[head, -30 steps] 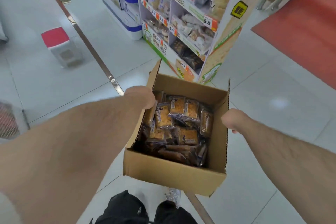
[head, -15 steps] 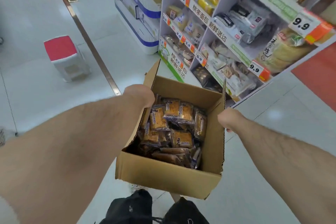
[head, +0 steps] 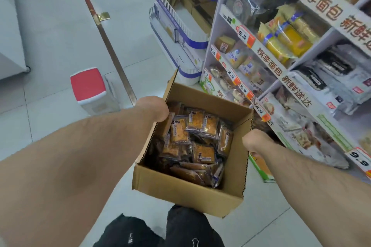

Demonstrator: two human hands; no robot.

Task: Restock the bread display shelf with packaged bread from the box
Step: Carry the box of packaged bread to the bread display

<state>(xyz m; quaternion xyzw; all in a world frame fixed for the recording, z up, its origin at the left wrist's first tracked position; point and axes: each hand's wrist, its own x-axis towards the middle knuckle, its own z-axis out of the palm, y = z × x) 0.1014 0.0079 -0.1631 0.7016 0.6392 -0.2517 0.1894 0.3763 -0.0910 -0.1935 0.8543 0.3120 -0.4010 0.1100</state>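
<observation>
Carrying cardboard box (head: 186, 192) of packaged bread (head: 197, 126), left hand (head: 153, 109) gripping left wall, right hand (head: 256, 142) gripping right wall. Standing just beside bread display shelf (head: 269, 60).

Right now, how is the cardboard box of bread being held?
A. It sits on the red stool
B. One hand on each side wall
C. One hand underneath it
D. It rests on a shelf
B: the left hand grips the left wall of the cardboard box and the right hand grips the right wall, holding it off the floor beside the bread display shelf.
</observation>
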